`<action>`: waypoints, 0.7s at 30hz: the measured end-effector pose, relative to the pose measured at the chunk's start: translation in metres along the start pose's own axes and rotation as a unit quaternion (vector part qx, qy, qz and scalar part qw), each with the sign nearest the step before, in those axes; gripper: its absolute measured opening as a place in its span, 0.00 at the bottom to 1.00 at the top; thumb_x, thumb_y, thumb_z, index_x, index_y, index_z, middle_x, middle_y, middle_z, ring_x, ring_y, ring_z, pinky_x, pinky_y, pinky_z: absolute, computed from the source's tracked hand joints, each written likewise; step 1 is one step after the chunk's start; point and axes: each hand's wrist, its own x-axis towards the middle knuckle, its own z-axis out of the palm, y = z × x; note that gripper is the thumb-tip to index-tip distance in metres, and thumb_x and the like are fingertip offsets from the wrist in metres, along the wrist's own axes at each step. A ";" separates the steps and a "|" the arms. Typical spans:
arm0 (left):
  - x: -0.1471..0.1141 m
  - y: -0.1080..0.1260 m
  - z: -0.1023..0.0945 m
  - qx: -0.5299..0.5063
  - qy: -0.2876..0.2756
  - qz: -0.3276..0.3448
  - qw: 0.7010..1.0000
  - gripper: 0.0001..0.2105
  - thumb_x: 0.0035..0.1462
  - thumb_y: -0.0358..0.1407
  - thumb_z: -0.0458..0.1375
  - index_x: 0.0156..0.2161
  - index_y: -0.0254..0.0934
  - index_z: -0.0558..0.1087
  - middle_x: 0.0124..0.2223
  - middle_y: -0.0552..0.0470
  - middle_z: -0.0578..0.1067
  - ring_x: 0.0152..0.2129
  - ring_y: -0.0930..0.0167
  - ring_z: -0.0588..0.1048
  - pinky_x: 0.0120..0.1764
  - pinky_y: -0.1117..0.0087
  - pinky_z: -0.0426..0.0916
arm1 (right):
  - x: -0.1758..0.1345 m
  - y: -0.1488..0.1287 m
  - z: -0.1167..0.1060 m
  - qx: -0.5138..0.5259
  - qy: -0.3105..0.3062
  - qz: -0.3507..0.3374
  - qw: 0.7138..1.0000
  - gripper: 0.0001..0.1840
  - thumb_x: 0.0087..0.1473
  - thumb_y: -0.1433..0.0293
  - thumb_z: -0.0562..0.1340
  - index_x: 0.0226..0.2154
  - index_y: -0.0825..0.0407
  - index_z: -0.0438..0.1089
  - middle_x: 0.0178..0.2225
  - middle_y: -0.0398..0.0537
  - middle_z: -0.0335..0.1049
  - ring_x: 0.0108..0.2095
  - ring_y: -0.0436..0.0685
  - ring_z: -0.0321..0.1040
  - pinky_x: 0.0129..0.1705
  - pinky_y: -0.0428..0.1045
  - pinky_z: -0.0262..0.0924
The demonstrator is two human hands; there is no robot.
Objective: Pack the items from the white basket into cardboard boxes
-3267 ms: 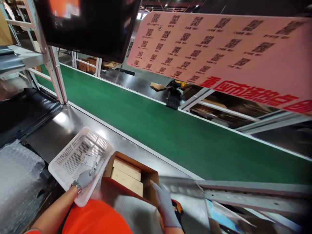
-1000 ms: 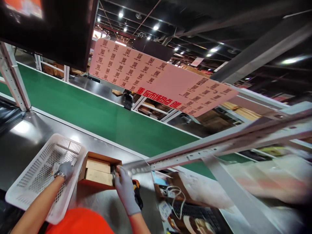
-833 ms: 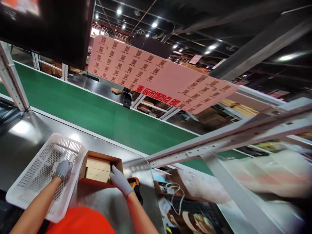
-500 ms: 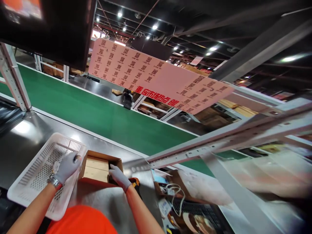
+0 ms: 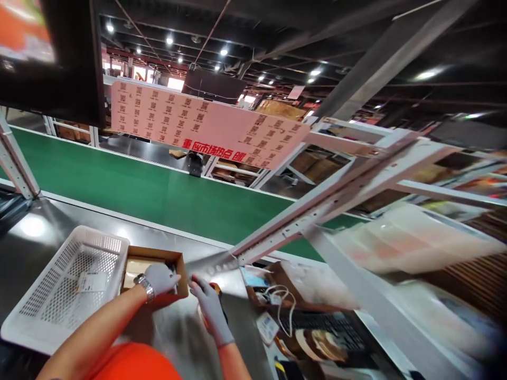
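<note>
Steel table (image 5: pixel 47 227) ran beside a green conveyor (image 5: pixel 158 192). At seven o'clock, the gloved left hand (image 5: pixel 160 277) rested, loosely open, inside an open cardboard box (image 5: pixel 179 273). The right hand (image 5: pixel 209 306) lay flat just beside it, released. A white basket (image 5: pixel 43 311) sat at eight o'clock.

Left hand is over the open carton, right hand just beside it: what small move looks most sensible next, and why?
Probably lower the left hand into the cardboard box and let go there. It already hovers over the open top, above the tan packs, while the right hand rests on the steel table beside the box.
</note>
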 end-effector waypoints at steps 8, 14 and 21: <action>-0.087 -0.138 0.059 -0.007 0.433 -0.059 0.899 0.38 0.74 0.48 0.61 0.80 0.27 0.66 0.76 0.22 0.74 0.75 0.40 0.73 0.76 0.33 0.68 | 0.016 -0.003 0.006 0.135 -0.061 0.078 0.986 0.41 0.33 0.44 0.87 0.47 0.47 0.87 0.52 0.55 0.91 0.53 0.70 0.88 0.61 0.64 0.81; -0.150 -0.210 0.131 -0.064 0.044 -0.167 0.983 0.51 0.57 0.33 0.62 0.86 0.34 0.61 0.85 0.33 0.64 0.83 0.49 0.63 0.84 0.59 0.56 | 0.045 -0.011 0.042 0.116 -0.212 0.100 0.965 0.37 0.37 0.48 0.85 0.48 0.45 0.85 0.53 0.56 0.91 0.62 0.78 0.85 0.64 0.69 0.79; -0.160 -0.244 0.089 -0.061 0.162 -0.265 0.949 0.42 0.67 0.31 0.54 0.86 0.36 0.62 0.84 0.36 0.67 0.81 0.55 0.66 0.82 0.54 0.62 | 0.041 0.009 0.094 0.032 -0.231 0.058 0.971 0.46 0.29 0.52 0.85 0.53 0.48 0.80 0.48 0.57 0.89 0.56 0.78 0.85 0.65 0.72 0.77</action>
